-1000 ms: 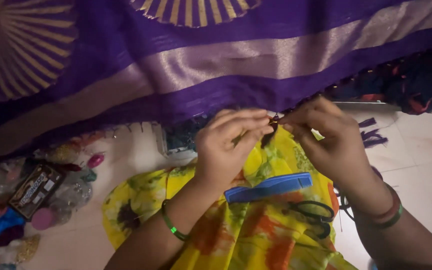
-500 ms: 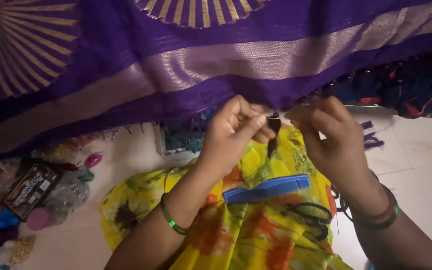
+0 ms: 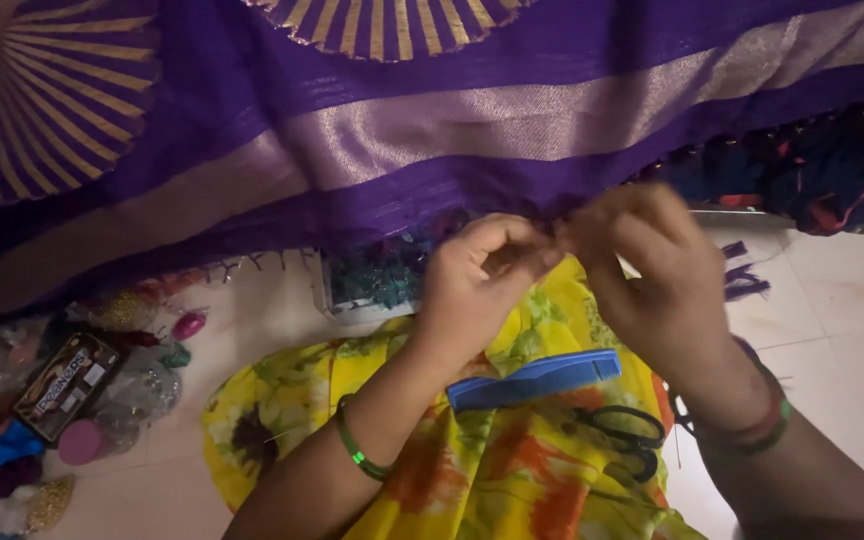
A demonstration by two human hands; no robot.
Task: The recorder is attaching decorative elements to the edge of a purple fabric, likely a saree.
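Note:
A purple cloth [image 3: 432, 130] with a pale gold band and gold sunburst patterns hangs across the top of the view. My left hand [image 3: 477, 285] and my right hand [image 3: 652, 275] meet at its lower fringed edge, fingertips pinched together on the threads there. My right hand is blurred. Below my hands, a blue comb [image 3: 534, 380] and black-handled scissors [image 3: 624, 438] lie on the yellow flowered fabric [image 3: 422, 460] over my lap. Green bangles sit on both wrists.
At the left, on the white tiled floor [image 3: 832, 300], lies a heap of small things: a dark flat box [image 3: 67, 385], pink round pieces, clear bags and blue cloth. A tray of teal bits [image 3: 377, 280] sits under the cloth's edge. Loose purple threads [image 3: 747, 280] lie at the right.
Both hands have stayed at the cloth's edge, fingers working the fringe. The view has shifted slightly, and my hands sit a little higher against the hem.

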